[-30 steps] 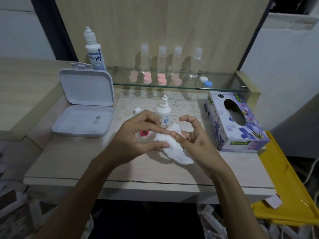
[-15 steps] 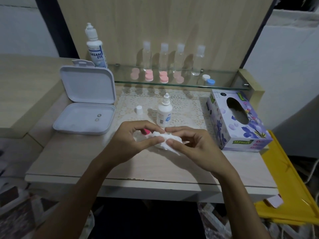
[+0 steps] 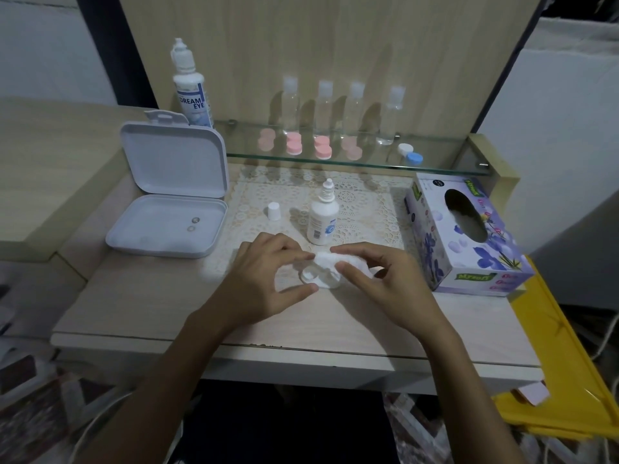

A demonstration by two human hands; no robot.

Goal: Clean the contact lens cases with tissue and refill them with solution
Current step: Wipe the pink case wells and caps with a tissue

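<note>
A pale wooden table is seen before a wood-grain back panel, with a glass shelf across it. At the table's centre a clear contact lens case is held by the left hand, whose thumb and forefinger are curled round it, the wrist raised and the forearm stretched in from seven o'clock. A crumpled white tissue is pinched over the case by the right hand, its fingers bent and the forearm entering from five o'clock. An uncapped solution bottle is stood upright at twelve o'clock of the hands, its cap at eleven. A tissue box is placed at two o'clock, an open white box at ten.
</note>
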